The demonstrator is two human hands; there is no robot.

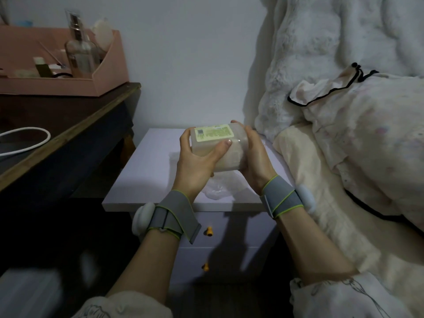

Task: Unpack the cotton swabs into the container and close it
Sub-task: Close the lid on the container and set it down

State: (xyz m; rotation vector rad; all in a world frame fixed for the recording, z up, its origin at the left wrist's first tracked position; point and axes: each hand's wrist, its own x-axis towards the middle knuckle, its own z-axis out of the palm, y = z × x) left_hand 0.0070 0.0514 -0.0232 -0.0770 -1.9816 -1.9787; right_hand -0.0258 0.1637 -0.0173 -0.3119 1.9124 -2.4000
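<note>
The cotton swab pack (214, 146) is gripped above the nightstand (151, 157) by 2 hands, left hand (196, 160) and right hand (252, 154), curled around its ends, seemingly for opening.

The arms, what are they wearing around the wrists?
Each wrist has a grey strap edged in bright green, wrapped crosswise: the left wrist strap and the right wrist strap. A round white puck sits on the outer side of each, left puck and right puck. Pale printed sleeves are pushed up near the elbows.
</note>
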